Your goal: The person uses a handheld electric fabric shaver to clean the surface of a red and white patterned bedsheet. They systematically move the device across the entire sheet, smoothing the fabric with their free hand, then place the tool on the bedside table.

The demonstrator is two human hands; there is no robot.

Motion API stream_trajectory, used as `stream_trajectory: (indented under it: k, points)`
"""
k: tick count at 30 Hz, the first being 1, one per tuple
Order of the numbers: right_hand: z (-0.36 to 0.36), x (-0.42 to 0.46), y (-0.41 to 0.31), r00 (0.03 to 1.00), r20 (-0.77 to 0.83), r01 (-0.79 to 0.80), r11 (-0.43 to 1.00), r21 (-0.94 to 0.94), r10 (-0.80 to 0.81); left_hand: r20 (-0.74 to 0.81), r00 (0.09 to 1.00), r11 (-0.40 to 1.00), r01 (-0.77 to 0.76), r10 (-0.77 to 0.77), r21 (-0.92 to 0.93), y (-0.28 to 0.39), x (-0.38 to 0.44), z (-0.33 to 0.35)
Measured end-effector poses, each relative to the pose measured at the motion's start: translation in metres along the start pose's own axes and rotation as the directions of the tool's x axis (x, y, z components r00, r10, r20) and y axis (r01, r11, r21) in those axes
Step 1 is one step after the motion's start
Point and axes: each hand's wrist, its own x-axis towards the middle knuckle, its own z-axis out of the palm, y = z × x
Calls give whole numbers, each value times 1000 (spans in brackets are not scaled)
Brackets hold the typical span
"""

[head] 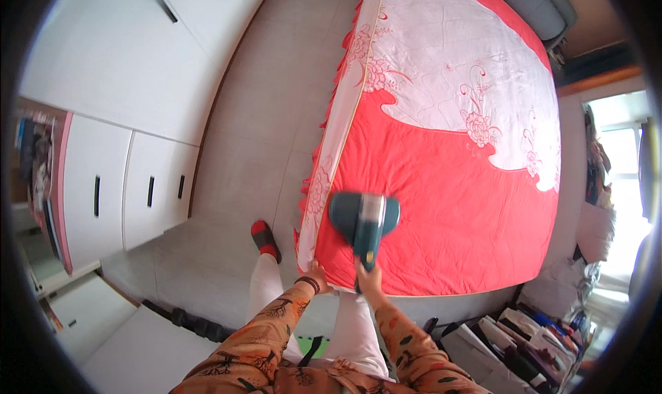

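Note:
My right hand grips the handle of a dark green handheld mattress vacuum. Its wide head, blurred, lies over the red part of a bedspread, close to the near left corner of the bed. The bedspread is red and white with printed flowers, and a ruffle hangs along its left side. At that near corner my left hand, with dark bands on the wrist, holds the bedspread's edge; part of its fingers is hidden.
White cabinets with black handles line the left, across a strip of grey tiled floor. A grey padded seat stands beyond the bed. Boxes and mixed items pile up at lower right, below a bright window.

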Motion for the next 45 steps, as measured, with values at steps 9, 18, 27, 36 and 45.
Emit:
stream_trajectory:
  k: [9,18,27,36,45]
  points:
    - [49,52,-73,975,-212,-19,978,207,64,74,960,962,-271,271,-8,-148,-49,-95]
    - [73,149,-163,957,-270,-39,970,241,106,118,972,977,-209,203,36,-161,-57,-228]
    - [50,274,-244,959,-263,-58,981,185,107,133,991,996,44,-33,-82,-179,-28,-405]
    - [12,544,-441,950,-301,-57,994,91,82,80,979,982,-190,188,11,-36,55,-583]
    - [41,328,-341,908,-127,-360,899,247,399,5,955,920,-285,298,-270,-85,118,-667]
